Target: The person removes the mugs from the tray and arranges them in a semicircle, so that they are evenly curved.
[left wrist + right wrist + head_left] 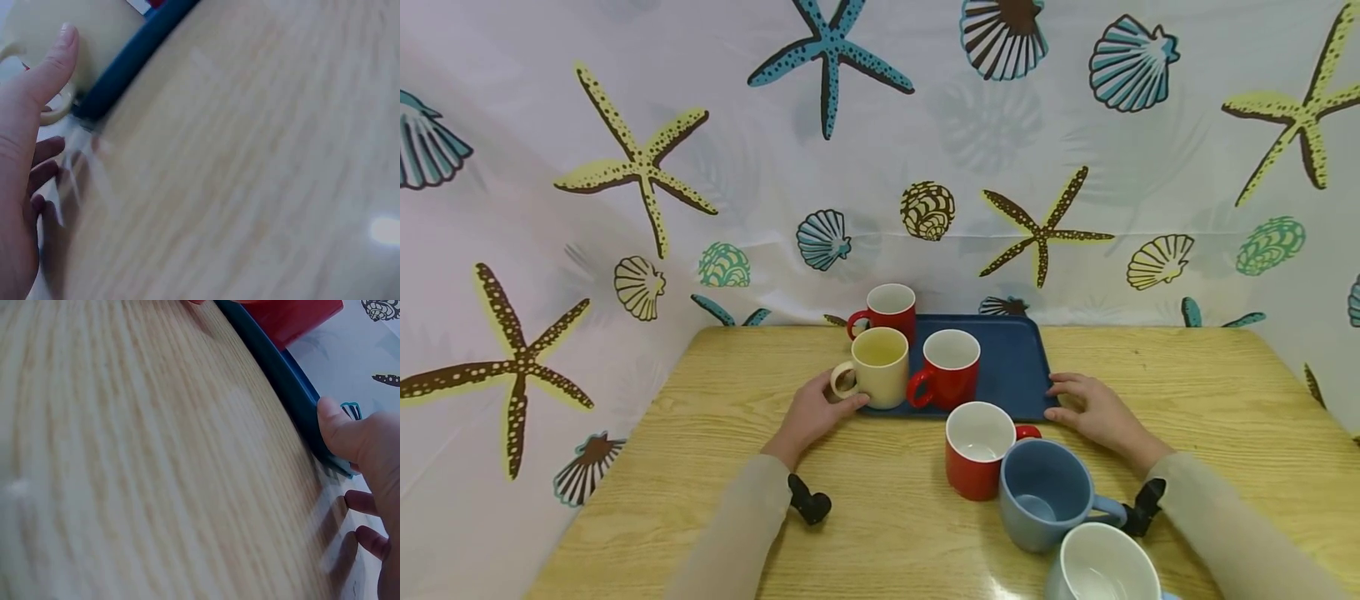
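Note:
A dark blue tray (1011,367) lies on the wooden table with three mugs on it: a cream mug (886,382) at front left, a red mug (957,382) beside it and another red mug (897,317) behind. My left hand (811,415) grips the tray's left end, its thumb by the base of the cream mug and its fingers partly hidden behind that mug's handle. At the opposite end my right hand (1099,414) holds the tray's right edge. In the right wrist view the thumb (337,428) presses on the rim, other fingers lower down.
Nearer than the tray, a red mug (973,471), a blue mug (1033,521) and a white-lined mug (1101,567) stand in a slanting row, close to my right forearm. A cloth (880,183) printed with starfish and shells hangs behind the table (880,517).

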`<control>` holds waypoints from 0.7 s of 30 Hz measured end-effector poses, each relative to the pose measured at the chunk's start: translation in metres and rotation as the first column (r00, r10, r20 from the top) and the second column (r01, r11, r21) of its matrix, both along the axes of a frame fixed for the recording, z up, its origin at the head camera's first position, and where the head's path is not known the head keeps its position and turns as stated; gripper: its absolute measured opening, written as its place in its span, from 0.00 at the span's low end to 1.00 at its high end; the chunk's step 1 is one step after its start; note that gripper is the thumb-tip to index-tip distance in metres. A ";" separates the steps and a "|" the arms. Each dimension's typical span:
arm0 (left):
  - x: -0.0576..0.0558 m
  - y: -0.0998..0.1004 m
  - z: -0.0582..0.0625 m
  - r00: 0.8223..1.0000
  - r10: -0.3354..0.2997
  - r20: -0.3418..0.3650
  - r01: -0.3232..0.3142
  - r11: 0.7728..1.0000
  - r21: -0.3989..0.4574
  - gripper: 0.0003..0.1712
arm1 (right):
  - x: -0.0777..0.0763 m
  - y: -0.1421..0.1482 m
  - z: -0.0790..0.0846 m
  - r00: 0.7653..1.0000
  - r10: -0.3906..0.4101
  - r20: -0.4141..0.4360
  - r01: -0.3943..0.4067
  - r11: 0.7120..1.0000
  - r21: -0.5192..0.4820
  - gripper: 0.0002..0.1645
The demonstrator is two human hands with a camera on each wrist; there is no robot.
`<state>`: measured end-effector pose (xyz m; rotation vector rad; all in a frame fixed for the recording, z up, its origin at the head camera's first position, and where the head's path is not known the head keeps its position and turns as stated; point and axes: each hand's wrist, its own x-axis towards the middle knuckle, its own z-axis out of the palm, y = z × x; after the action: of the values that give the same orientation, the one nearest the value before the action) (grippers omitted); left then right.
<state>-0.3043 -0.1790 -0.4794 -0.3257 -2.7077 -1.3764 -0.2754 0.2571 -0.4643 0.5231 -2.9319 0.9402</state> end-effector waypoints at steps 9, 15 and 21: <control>0.006 -0.002 0.025 0.992 0.088 0.086 -0.095 0.992 0.082 0.37 | -0.003 0.000 -0.001 1.000 -0.003 -0.020 0.003 1.000 0.021 0.23; 0.011 -0.007 0.041 0.974 0.096 0.203 -0.124 0.984 0.129 0.38 | -0.004 0.001 -0.001 1.000 -0.010 -0.004 0.011 0.999 0.030 0.25; 0.012 -0.008 0.054 0.930 0.039 0.365 -0.114 0.976 0.186 0.43 | -0.004 0.001 -0.001 1.000 -0.011 -0.001 0.011 0.999 0.038 0.24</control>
<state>-0.2922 -0.1870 -0.4255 0.0578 -2.7738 -1.8296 -0.2790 0.2580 -0.4650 0.5085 -2.9547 0.8844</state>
